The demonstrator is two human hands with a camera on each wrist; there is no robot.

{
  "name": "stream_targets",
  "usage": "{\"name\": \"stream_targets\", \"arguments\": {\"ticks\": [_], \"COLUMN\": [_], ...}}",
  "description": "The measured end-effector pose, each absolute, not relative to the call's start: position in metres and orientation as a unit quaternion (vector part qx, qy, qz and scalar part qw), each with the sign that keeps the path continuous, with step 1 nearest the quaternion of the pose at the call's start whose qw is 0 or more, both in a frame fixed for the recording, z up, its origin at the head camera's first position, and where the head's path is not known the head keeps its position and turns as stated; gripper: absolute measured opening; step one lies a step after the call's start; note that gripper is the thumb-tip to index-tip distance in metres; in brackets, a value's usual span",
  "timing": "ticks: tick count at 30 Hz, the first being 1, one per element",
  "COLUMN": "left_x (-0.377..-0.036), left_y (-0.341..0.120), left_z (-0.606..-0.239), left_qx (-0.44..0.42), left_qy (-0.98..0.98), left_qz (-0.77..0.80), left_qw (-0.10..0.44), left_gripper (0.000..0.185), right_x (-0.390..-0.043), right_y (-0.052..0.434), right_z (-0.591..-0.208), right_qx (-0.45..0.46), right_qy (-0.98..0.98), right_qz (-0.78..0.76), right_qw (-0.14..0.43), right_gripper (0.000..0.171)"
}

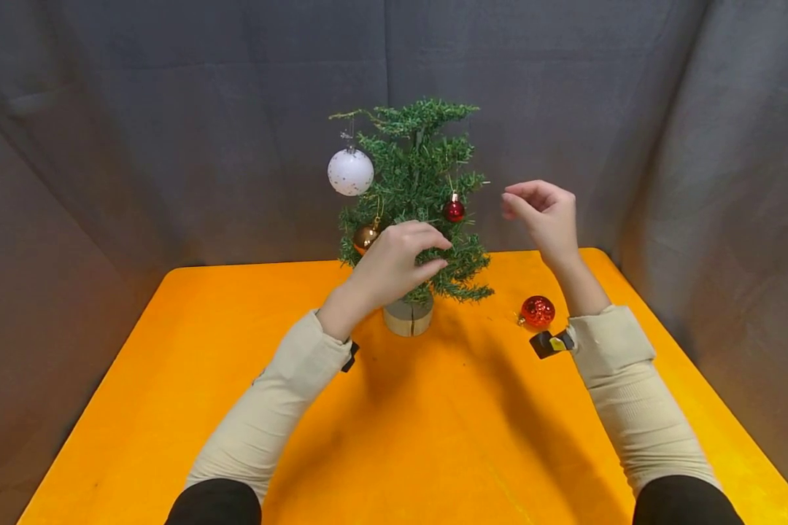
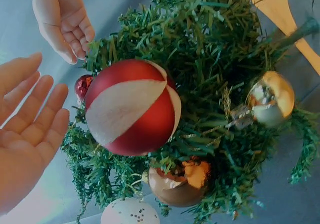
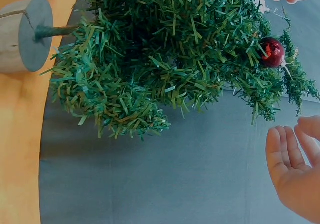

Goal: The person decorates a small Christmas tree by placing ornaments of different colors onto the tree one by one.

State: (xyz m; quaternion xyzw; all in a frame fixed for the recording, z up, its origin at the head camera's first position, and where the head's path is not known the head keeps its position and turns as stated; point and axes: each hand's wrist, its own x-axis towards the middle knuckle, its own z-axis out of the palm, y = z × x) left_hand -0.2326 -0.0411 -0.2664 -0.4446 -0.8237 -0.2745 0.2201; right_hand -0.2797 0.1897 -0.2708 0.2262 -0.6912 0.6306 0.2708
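A small artificial Christmas tree (image 1: 420, 168) stands upright on a round wooden base (image 1: 408, 318). My left hand (image 1: 397, 259) is in front of its lower branches, fingers loosely bent and nothing in them. Off the tree's right side is my right hand (image 1: 548, 215), also holding nothing, near a small red bauble (image 1: 454, 211) on a branch. A white speckled bauble (image 1: 351, 172) hangs at the upper left, with a copper bauble (image 1: 365, 238) below it. The left wrist view also shows a red-and-white bauble (image 2: 135, 106) and a gold bauble (image 2: 272, 98); the left hand hides both in the head view.
On the orange table (image 1: 420, 437), a shiny red bauble (image 1: 537, 312) lies right of the tree, near the right wrist's camera (image 1: 546, 344). Grey cloth (image 1: 236, 146) hangs behind the table and along both sides.
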Motion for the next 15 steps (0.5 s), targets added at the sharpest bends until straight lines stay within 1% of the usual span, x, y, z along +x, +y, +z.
{"name": "stream_targets", "arguments": {"ticks": [4,9,15], "left_x": [-0.228,-0.224,-0.222], "left_y": [-0.038,-0.033,-0.030], "left_z": [-0.270,-0.276,-0.283], "left_qx": [-0.418,-0.393,-0.377], "left_qy": [-0.842,-0.850,-0.847], "left_qz": [-0.252,-0.228,-0.232], "left_qw": [0.230,0.267,0.296], "left_gripper": [0.020,0.019,0.018], "right_x": [-0.279,-0.272,-0.264], "right_y": [0.193,0.198,0.210], "right_z": [-0.277,-0.285,-0.300], "right_qx": [0.218,0.204,0.193], "right_qy": [-0.698,-0.724,-0.750], "right_qz": [0.629,0.614,0.589], "right_qw": [0.264,0.239,0.232], "right_gripper": [0.017,0.018,0.017]}}
